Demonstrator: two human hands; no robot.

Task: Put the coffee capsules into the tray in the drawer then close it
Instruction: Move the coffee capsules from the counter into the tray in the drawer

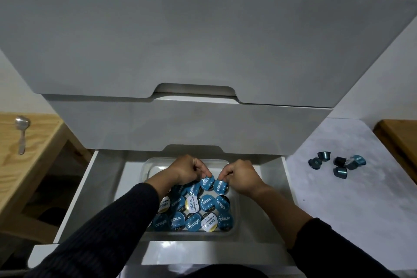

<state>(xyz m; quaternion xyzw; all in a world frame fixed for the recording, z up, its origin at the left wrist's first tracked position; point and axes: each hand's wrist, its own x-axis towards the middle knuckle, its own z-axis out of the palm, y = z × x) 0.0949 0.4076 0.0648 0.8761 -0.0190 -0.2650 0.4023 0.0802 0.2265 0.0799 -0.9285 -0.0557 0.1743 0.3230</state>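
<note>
The white drawer (108, 187) stands pulled out, and everything here is placed from it. Inside it sits the clear tray (234, 210), its near part packed with blue and white-gold coffee capsules (191, 212). Above the tray's middle, the left hand (187, 168) pinches one blue capsule (207, 183); the right hand (242, 176) pinches another capsule (220, 187) beside it. Right of the drawer, loose capsules (338, 163) lie on the floor. Left of it, a spoon (22, 131) rests on wood.

Head cam, looks fwd/down, close over open drawer (90, 189).
</note>
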